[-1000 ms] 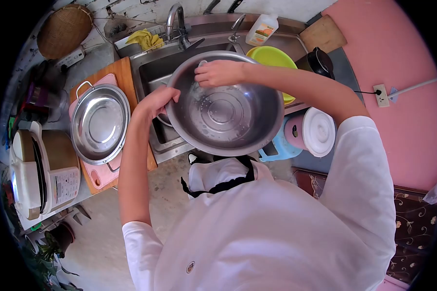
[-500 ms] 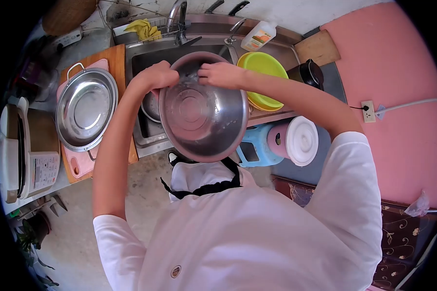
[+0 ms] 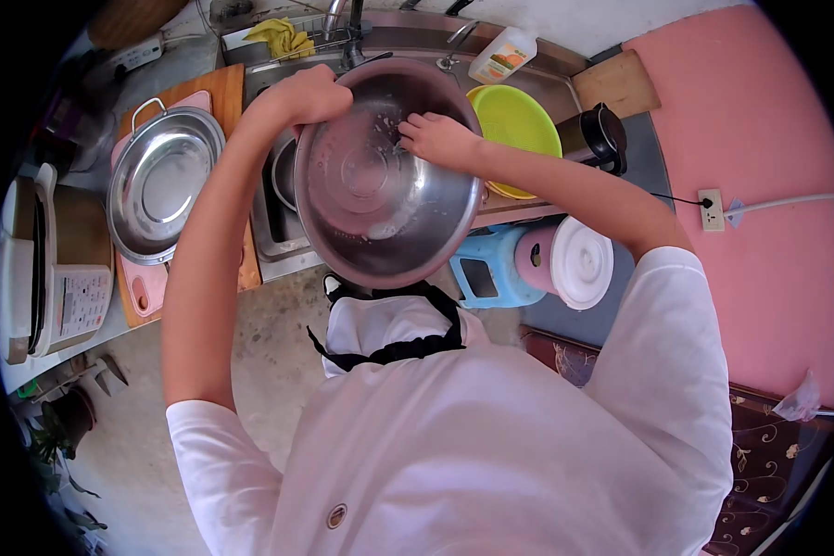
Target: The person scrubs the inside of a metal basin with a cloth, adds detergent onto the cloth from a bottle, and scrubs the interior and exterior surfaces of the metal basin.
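A large stainless steel basin (image 3: 380, 246) is tilted toward me over the front of the sink, its inside showing. My left hand (image 3: 317, 95) is closed on its rim at the upper left. Inside the bowl, my right hand (image 3: 438, 141) is at the upper right wall with its fingers curled in. Whatever may be under those fingers is hidden. Wet whitish streaks mark the metal around them. Behind the basin, a smaller metal pan (image 3: 284, 176) partly shows in the sink (image 3: 273, 243).
Left, a two-handled steel pan (image 3: 162, 190) rests on pink and wooden boards (image 3: 232, 88). Right of the basin are a yellow-green plastic bowl (image 3: 514, 130), a labelled bottle (image 3: 505, 56) and a black-lidded pot (image 3: 602, 137). Below stand a blue stool (image 3: 491, 269) and a white-lidded bucket (image 3: 584, 264).
My right hand has shifted rightward along the basin's inner wall, and more whitish streaks show. The basin has tipped slightly, with my left hand still on its rim. The whole view has shifted a little.
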{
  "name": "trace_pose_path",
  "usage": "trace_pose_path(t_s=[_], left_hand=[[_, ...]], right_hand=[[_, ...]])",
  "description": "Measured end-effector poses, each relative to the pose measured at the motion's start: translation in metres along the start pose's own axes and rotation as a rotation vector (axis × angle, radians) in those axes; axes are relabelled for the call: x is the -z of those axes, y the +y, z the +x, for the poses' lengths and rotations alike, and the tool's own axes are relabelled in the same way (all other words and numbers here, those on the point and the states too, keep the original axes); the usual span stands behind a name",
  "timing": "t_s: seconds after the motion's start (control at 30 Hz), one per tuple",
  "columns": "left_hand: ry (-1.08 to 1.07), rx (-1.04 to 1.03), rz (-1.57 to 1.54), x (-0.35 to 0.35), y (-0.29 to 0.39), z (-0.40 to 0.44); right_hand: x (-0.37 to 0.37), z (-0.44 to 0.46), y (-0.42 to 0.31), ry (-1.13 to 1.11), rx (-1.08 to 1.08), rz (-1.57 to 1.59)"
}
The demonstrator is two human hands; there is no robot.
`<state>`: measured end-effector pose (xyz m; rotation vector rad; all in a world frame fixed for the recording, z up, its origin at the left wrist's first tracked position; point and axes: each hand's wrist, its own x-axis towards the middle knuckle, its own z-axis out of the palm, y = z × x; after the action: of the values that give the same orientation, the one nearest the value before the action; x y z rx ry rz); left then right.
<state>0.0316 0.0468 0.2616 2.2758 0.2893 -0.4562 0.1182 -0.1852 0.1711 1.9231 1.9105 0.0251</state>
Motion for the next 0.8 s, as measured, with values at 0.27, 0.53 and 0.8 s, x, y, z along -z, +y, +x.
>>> trace_pose_path(t_s=[0.27, 0.53, 0.8], left_hand=[[0.082, -0.006, 0.028, -0.013, 0.017, 0.008], [0.169, -0.013, 0.189, -0.02, 0.065, -0.004], [0.335, 0.052, 0.016, -0.041, 0.078, -0.006]], right_hand=[[-0.015, -0.009, -0.08, 0.161, 0.254, 1.009], [-0.004, -0.048, 0.027, -0.044, 0.012, -0.101], [-0.031, -0.059, -0.033, 0.125, 0.26, 1.049]])
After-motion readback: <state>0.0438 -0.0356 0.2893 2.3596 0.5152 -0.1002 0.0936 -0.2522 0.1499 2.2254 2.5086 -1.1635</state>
